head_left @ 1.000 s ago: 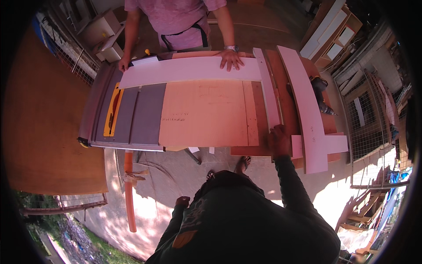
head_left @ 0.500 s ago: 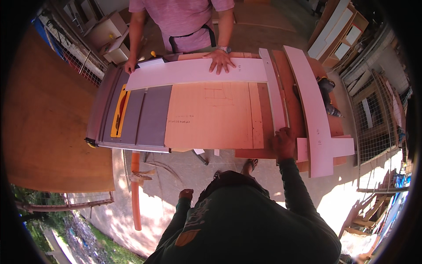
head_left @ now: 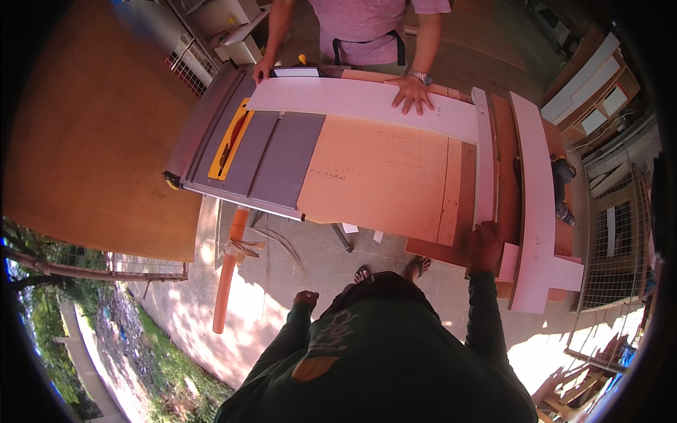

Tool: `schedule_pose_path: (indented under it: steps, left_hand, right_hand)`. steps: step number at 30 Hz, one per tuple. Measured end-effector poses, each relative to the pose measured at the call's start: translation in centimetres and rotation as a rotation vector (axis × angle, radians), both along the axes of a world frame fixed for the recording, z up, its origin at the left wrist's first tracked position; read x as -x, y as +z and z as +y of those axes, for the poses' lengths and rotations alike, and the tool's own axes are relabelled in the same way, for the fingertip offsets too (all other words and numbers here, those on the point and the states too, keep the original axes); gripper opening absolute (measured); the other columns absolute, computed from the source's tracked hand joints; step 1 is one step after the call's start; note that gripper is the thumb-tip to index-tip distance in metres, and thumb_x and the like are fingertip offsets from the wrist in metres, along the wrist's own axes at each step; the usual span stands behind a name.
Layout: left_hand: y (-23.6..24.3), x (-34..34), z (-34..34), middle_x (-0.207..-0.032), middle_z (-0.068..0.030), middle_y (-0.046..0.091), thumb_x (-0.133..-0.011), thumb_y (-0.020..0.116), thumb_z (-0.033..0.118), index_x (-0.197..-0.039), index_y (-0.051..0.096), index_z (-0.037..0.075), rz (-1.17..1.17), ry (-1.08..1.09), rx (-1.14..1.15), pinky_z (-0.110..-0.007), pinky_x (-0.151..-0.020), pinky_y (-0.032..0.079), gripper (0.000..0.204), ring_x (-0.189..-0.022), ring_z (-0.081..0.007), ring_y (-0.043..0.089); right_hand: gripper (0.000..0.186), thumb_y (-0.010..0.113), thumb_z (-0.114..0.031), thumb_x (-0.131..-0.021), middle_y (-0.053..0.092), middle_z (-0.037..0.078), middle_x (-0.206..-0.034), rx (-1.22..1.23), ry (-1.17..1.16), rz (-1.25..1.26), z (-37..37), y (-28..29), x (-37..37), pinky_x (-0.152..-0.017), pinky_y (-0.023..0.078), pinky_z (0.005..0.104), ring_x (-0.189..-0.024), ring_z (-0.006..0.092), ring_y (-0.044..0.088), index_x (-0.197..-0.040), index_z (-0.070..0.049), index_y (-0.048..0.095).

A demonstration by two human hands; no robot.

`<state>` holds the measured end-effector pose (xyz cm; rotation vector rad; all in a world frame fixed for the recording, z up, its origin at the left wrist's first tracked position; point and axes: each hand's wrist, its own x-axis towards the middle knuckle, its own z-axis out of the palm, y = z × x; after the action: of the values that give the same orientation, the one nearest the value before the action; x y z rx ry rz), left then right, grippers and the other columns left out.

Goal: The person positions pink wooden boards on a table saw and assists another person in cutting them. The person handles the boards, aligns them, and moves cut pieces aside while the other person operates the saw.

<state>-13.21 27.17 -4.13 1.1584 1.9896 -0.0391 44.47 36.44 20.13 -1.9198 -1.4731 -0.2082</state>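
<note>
My right hand (head_left: 484, 243) is closed round the near end of a narrow white board strip (head_left: 484, 162), which lies across the right part of the worktable. Low by my side, away from the table, hangs my left hand (head_left: 306, 299), its fingers curled in with nothing visible in them. A long white board (head_left: 338, 98) lies along the far side of the table saw (head_left: 282, 151), its right end against the strip. Across the table, a person's hand (head_left: 410, 94) presses flat on that board, and their other hand (head_left: 262, 69) holds its left end.
The saw's blade stands in a yellow insert (head_left: 230, 141) at the left. A wider white board (head_left: 534, 204) lies right of the strip, with a cordless drill (head_left: 563, 187) beyond it. An orange pipe (head_left: 227, 282) and a large brown panel (head_left: 99, 141) stand at the left.
The view has turned, so the table and boards appear shifted right and tilted. My right hand stays at the strip's end, and the other person's hands keep their places on the long board.
</note>
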Motion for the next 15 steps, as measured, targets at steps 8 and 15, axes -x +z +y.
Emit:
schedule_pose_path:
  steps: [8,15]
  left_hand:
    - [-1.2,-0.4,0.3,-0.108,-0.0224,0.074,-0.091,0.053,0.039,-0.096,0.076,0.008,-0.141,-0.229,-0.12,-0.053,-0.092,0.054,0.039,-0.104,-0.0426,0.07]
    - [-4.6,-0.3,0.7,-0.096,-0.0227,0.074,-0.093,0.053,0.042,-0.091,0.073,0.006,-0.261,-0.422,0.011,-0.052,-0.082,0.052,0.041,-0.091,-0.0395,0.07]
  right_hand:
    - [0.018,0.07,-0.012,-0.081,0.064,0.016,-0.113,0.033,-0.006,0.062,0.2,1.6,0.6,-0.085,0.056,0.0492,-0.102,0.0387,0.066,-0.097,-0.004,0.073]
    - [0.014,0.069,-0.012,-0.082,0.064,0.012,-0.113,-0.004,-0.068,0.137,-0.5,1.8,0.2,-0.085,0.057,0.0489,-0.102,0.038,0.066,-0.095,-0.007,0.072]
